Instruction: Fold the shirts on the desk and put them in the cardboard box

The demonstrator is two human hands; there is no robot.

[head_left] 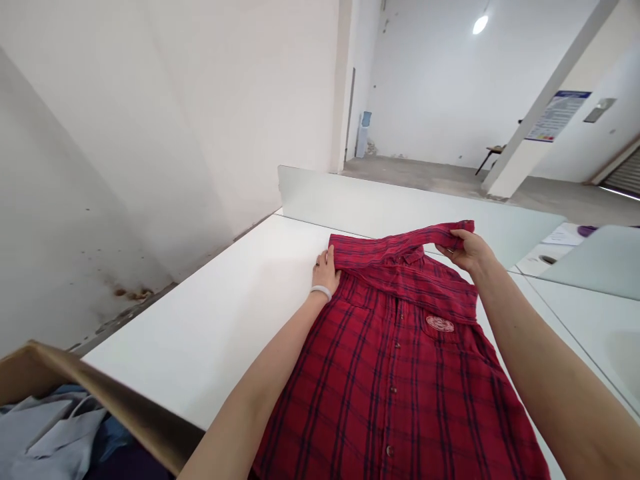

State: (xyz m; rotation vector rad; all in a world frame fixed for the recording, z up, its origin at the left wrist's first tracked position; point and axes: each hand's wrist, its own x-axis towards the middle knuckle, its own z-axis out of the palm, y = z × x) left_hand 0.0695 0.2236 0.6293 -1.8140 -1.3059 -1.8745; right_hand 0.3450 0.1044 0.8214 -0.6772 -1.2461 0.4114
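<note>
A red shirt [360, 373] with dark plaid lines lies front up on a white table [225, 300], its buttons running down the middle and a pale oval patch on one side of the chest. One sleeve is folded across the upper chest. Above it, the other sleeve [390, 250] stretches across near the collar. My right hand [467, 250] pinches this sleeve near its cuff, lifted a little off the table. At the sleeve's left end, by the shoulder fold, my left hand [326, 270] grips the cloth edge, a pale band on its wrist.
A cardboard box [115, 400] with grey and blue clothes [50, 427] stands at the lower left, against the table edge. A low frosted partition [400, 203] runs along the table's far side. The wall [175, 133] rises on the left.
</note>
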